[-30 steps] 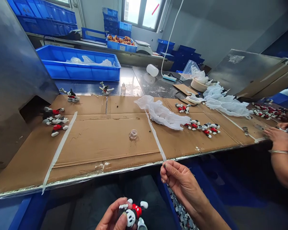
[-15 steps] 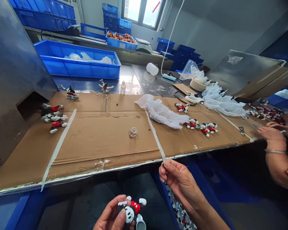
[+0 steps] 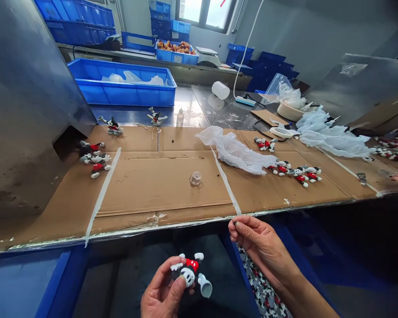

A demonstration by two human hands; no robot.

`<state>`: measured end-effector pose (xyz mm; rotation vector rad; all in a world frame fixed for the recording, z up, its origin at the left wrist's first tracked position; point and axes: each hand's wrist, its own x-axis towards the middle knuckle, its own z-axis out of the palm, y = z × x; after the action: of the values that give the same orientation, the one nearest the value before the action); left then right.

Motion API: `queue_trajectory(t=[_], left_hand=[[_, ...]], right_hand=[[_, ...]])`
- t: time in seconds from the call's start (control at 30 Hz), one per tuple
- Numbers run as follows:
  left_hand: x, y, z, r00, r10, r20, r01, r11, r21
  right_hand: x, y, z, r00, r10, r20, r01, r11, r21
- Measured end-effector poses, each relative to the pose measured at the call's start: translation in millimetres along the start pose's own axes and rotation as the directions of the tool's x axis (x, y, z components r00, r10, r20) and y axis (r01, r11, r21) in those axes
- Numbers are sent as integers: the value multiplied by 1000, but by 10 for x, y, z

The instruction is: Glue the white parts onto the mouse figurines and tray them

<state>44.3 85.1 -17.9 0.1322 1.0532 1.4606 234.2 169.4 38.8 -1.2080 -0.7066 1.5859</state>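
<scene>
- Left hand [image 3: 162,293] closed around a small mouse figurine [image 3: 191,274], thumb pressed on its white head, red body and white feet poking out just above and right of the fingers.
- Right hand [image 3: 258,240] up and to the right of the left, well apart from it, fingertips [image 3: 236,223] pinched shut on something too small to make out.
- Edge of the cardboard-covered table [image 3: 172,223] just above the pinch.
- A clear little cup [image 3: 195,178] beyond the hands.
- Crumpled white plastic bag [image 3: 235,152] and a row of figurines [image 3: 295,170] farther off, beyond the right hand.
</scene>
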Motion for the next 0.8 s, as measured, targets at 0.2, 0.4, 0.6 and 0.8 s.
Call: queue_trajectory(t=[0.2, 0.4, 0.6, 0.8], left_hand=[[-27, 79, 74, 998, -59, -18, 57, 992, -114], [-59, 136, 88, 1000, -16, -19, 15, 999, -32], [-35, 111, 59, 996, -49, -76, 48, 999, -15], [11, 81, 44, 995, -70, -65, 69, 997, -18]], right_hand=[[-77, 69, 143, 996, -64, 64, 75, 979, -191], [-194, 190, 322, 979, 101, 180, -55, 968, -245], [-110, 192, 360, 981, 97, 168, -60, 975, -213], [37, 160, 331, 979, -81, 186, 129, 957, -259]])
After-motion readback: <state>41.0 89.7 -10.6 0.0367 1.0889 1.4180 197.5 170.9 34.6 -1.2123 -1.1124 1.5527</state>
